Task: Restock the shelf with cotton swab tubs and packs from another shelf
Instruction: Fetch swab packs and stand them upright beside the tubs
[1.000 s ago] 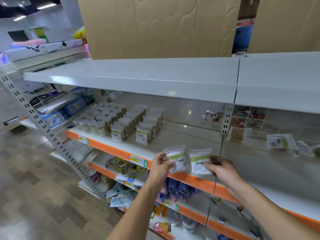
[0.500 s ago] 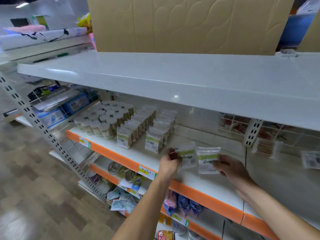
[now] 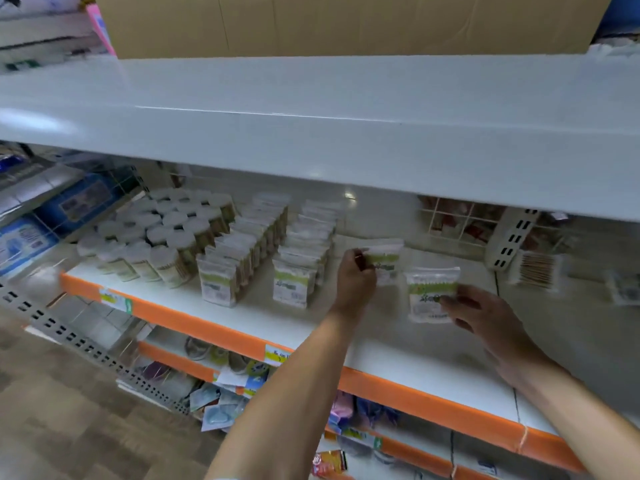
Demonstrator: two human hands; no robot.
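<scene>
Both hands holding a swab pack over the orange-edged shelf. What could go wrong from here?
1. The left hand pinches its green-labelled clear swab pack right beside the nearest upright row of packs; a nudge could topple that row.
2. The right hand grips the second green-labelled pack only by its edge, so it might slip onto the white shelf and land flat.

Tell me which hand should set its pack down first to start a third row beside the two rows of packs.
Probably the left hand: its pack hangs right beside the nearer row of packs, while the right hand holds its pack farther away.
</scene>
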